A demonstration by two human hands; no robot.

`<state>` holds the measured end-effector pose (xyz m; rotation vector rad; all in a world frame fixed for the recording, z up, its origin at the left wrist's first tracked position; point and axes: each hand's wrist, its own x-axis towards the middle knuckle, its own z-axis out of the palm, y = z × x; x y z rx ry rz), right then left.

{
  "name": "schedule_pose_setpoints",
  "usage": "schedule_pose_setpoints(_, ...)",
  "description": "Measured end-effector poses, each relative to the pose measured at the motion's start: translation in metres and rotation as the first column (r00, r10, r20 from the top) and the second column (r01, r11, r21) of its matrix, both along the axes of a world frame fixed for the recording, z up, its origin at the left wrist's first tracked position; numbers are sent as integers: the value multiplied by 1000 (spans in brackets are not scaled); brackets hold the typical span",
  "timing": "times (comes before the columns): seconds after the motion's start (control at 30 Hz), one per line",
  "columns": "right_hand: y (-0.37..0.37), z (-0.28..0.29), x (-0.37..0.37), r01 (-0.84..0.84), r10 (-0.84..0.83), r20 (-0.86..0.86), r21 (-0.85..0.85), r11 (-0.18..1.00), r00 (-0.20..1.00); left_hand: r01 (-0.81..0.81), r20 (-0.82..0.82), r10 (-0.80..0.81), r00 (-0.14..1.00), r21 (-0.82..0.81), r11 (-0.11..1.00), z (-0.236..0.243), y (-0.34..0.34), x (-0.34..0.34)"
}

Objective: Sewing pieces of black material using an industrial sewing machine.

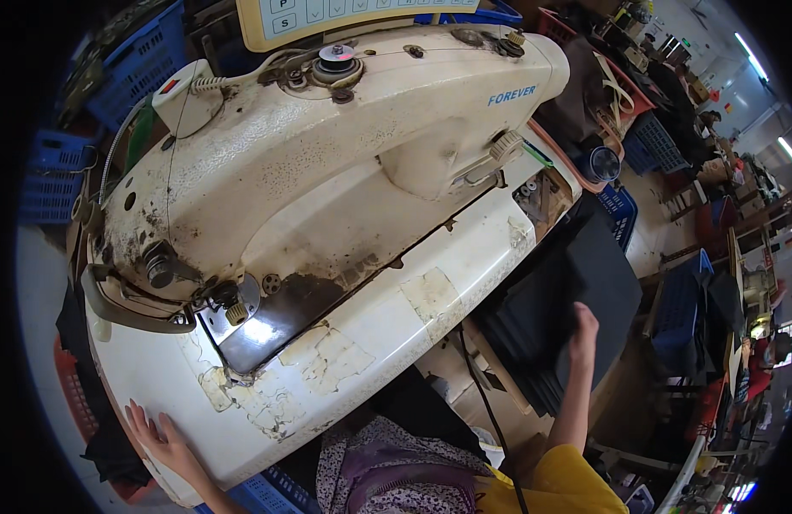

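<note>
Head view: the left forearm comes in from the lower edge, left of centre, and slants up and to the left. Its hand, the left hand (164, 444), lies palm down at the lower left of the frame, on the end of the white machine bed (160, 368). The fingers are spread and fairly straight, pointing toward the upper left, and they grip nothing.

At the lower right, the other forearm rises almost upright from a yellow sleeve (576, 480). The right hand (583, 334) ends it, right of centre, seen edge-on with the thumb uppermost. It is over the stack of black panels (541, 300), which sits right of centre, below the machine's right end. Most of the fingers are hidden, so I cannot tell whether they grasp a panel or merely touch it.

The cream sewing machine (327, 146), stained with brown grime, fills the upper left and middle, its needle end toward the left hand. A dark metal plate (280, 330) is set into the bed left of centre. At the bottom centre is a patterned garment (404, 454) on the person's body.
</note>
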<state>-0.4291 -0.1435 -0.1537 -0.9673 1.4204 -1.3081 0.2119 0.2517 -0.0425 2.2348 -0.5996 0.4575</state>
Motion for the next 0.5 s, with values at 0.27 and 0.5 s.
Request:
schedule_pose_setpoints(0.27,16,124,-3,387,-386,34,-80,919,922,134,-1,-135,991,-124,983,22,-46,-60)
schedule_pose_setpoints(0.5,57,173,231,-315,257,-228,-273,909,939,651,-550,-820,161,-565,507,46,-156,-220)
